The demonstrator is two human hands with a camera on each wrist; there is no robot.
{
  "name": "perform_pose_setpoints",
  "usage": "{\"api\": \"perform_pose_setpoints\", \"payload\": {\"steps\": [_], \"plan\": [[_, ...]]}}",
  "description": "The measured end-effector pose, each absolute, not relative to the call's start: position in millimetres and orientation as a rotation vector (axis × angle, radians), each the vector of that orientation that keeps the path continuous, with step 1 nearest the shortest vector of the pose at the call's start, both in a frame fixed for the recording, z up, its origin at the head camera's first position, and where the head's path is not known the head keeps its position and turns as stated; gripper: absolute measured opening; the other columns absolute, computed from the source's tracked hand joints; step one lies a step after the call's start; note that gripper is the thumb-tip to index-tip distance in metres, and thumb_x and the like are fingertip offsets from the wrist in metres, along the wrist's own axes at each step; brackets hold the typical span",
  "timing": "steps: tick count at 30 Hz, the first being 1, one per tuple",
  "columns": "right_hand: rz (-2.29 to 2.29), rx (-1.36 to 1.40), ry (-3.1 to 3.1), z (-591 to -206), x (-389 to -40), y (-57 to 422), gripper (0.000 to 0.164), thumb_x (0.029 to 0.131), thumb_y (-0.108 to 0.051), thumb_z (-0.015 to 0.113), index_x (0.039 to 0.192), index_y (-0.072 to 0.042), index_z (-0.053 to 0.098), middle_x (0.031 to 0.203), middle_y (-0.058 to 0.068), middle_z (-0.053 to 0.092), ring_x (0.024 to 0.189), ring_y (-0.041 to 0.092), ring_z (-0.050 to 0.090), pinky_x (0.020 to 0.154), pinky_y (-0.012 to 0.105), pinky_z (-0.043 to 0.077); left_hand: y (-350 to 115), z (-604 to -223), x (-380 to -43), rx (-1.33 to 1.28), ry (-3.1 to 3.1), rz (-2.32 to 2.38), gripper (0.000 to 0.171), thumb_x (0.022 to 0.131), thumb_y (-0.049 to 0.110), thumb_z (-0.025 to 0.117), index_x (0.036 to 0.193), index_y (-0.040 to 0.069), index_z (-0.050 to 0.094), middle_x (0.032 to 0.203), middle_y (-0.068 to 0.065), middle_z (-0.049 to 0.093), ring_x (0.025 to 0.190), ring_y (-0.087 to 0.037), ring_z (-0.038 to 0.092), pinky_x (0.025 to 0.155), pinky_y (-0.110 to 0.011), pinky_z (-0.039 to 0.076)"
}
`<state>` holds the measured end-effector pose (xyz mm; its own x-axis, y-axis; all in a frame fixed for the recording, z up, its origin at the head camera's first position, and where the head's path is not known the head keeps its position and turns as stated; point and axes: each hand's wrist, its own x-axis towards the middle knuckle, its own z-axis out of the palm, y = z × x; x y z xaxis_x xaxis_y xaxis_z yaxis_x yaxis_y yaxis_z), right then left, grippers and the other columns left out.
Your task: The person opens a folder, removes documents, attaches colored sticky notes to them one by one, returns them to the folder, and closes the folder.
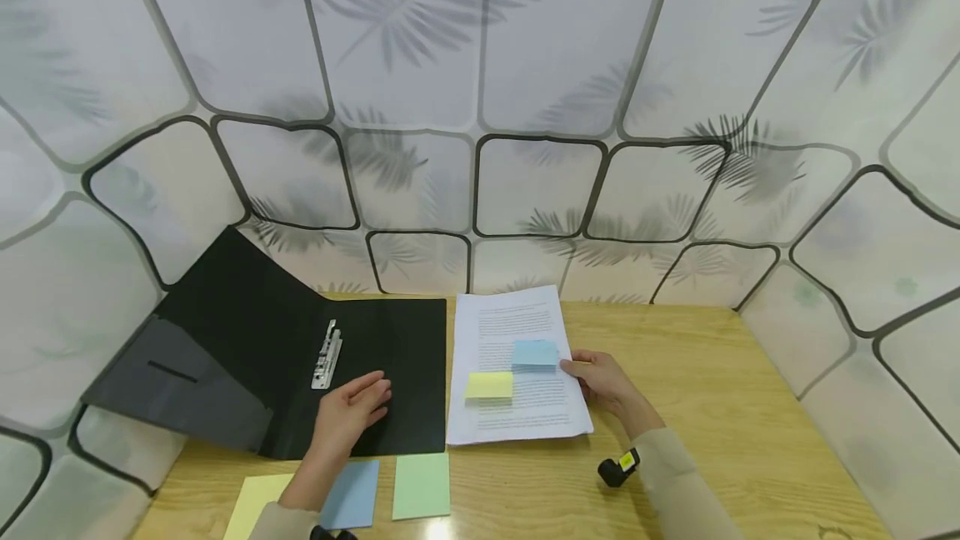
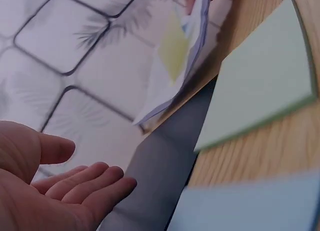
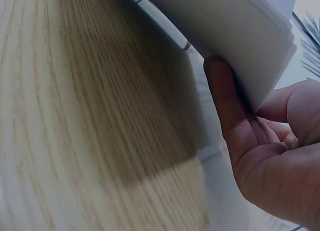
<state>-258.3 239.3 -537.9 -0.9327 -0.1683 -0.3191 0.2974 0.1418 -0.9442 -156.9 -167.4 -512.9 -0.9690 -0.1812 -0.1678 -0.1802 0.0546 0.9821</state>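
My right hand (image 1: 602, 382) pinches the right edge of a stack of printed paper (image 1: 517, 315), thumb on top and fingers beneath. In the right wrist view the stack (image 3: 245, 41) is lifted off the wood, casting a shadow. A blue sticky note (image 1: 535, 353) and a yellow sticky note (image 1: 489, 387) lie on the top page. My left hand (image 1: 348, 411) hovers over the opened black folder (image 1: 408, 340), fingers relaxed and holding nothing; the left wrist view shows its bare palm (image 2: 60, 196). A metal clip (image 1: 327, 357) sits near the folder's spine.
Along the front edge lie a yellow pad (image 1: 258, 498), a blue pad (image 1: 352, 494) and a green pad (image 1: 422, 486). The folder's raised cover (image 1: 210, 315) leans at the left against the patterned curtain (image 1: 420, 182). Wooden tabletop (image 1: 720, 407) extends to the right.
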Motion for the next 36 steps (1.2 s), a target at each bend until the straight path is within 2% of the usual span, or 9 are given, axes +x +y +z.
{"api": "perform_pose_setpoints", "payload": {"steps": [4,10,15,17,19,23,28,30,36], "plan": [[-1.862,0.119,2.041,-535.0,-258.7,236.4,0.047,0.107,-0.016,0.062,0.143,0.014,0.053,0.093,0.004,0.079,0.077,0.012,0.076,0.064,0.025,0.061,-204.7,-504.0,-129.8,0.494,-2.206,-2.129,0.050,0.107,0.018,0.063,0.151,-0.005,0.052,0.129,-0.015,0.075,0.100,-0.003,0.076,0.090,-0.029,0.063],[-1.857,0.118,2.024,-533.7,-261.8,231.5,0.050,0.107,-0.017,0.062,0.147,0.011,0.051,0.097,0.004,0.080,0.080,0.012,0.076,0.066,0.026,0.061,-249.9,-502.4,-91.5,0.708,-2.077,-2.092,0.051,0.108,0.021,0.063,0.153,0.000,0.050,0.092,0.020,0.078,0.087,0.001,0.076,0.082,-0.025,0.064],[-1.863,0.106,2.031,-532.7,-265.2,226.9,0.048,0.107,-0.017,0.062,0.146,0.011,0.053,0.097,0.004,0.080,0.080,0.012,0.076,0.067,0.027,0.061,-273.4,-504.2,-71.2,0.937,-1.867,-2.001,0.013,0.104,0.018,0.069,0.111,0.027,0.075,0.074,0.023,0.074,0.071,0.002,0.074,0.064,-0.022,0.062],[-1.864,0.099,2.039,-532.5,-266.1,225.3,0.048,0.107,-0.017,0.062,0.145,0.011,0.054,0.097,0.004,0.080,0.080,0.013,0.076,0.066,0.027,0.061,-279.8,-504.7,-67.3,1.016,-1.764,-1.959,0.021,0.102,0.018,0.071,0.092,0.037,0.073,0.067,0.024,0.071,0.064,0.003,0.072,0.057,-0.020,0.059],[-1.865,0.089,2.038,-532.7,-266.7,223.9,0.048,0.107,-0.017,0.062,0.145,0.011,0.054,0.096,0.004,0.080,0.080,0.013,0.076,0.066,0.027,0.061,-285.0,-505.6,-65.1,1.068,-1.698,-1.913,0.023,0.102,0.019,0.071,0.089,0.038,0.069,0.063,0.026,0.067,0.059,0.005,0.069,0.053,-0.020,0.057],[-1.866,0.075,2.032,-532.9,-266.3,222.6,0.049,0.107,-0.017,0.062,0.145,0.012,0.052,0.096,0.004,0.080,0.080,0.012,0.076,0.067,0.027,0.061,-292.4,-507.9,-64.8,1.118,-1.679,-1.813,0.014,0.101,0.027,0.071,0.109,0.037,0.066,0.060,0.032,0.060,0.054,0.009,0.063,0.049,-0.017,0.054],[-1.881,0.076,2.021,-532.0,-264.9,221.8,0.050,0.107,-0.017,0.062,0.146,0.012,0.052,0.096,0.004,0.080,0.079,0.012,0.076,0.067,0.026,0.061,-296.1,-508.5,-71.2,1.065,-1.740,-1.694,0.067,0.100,0.040,0.070,0.158,0.013,0.049,0.066,0.042,0.048,0.062,0.021,0.054,0.055,-0.006,0.046],[-1.882,0.073,2.016,-532.1,-264.5,221.2,0.050,0.108,-0.018,0.062,0.147,0.011,0.051,0.097,0.004,0.080,0.080,0.012,0.076,0.067,0.026,0.061,-295.8,-508.6,-75.3,1.019,-1.688,-1.699,0.070,0.102,0.037,0.069,0.160,0.005,0.044,0.072,0.041,0.050,0.068,0.022,0.054,0.057,-0.004,0.046],[-1.883,0.057,2.017,-532.7,-263.7,218.6,0.050,0.108,-0.017,0.061,0.148,0.011,0.051,0.100,0.004,0.080,0.082,0.012,0.076,0.069,0.026,0.061,-292.4,-510.5,-84.5,0.928,-1.506,-1.750,0.057,0.107,0.016,0.060,0.159,0.002,0.043,0.091,0.025,0.057,0.078,0.014,0.059,0.058,-0.007,0.053]]}}
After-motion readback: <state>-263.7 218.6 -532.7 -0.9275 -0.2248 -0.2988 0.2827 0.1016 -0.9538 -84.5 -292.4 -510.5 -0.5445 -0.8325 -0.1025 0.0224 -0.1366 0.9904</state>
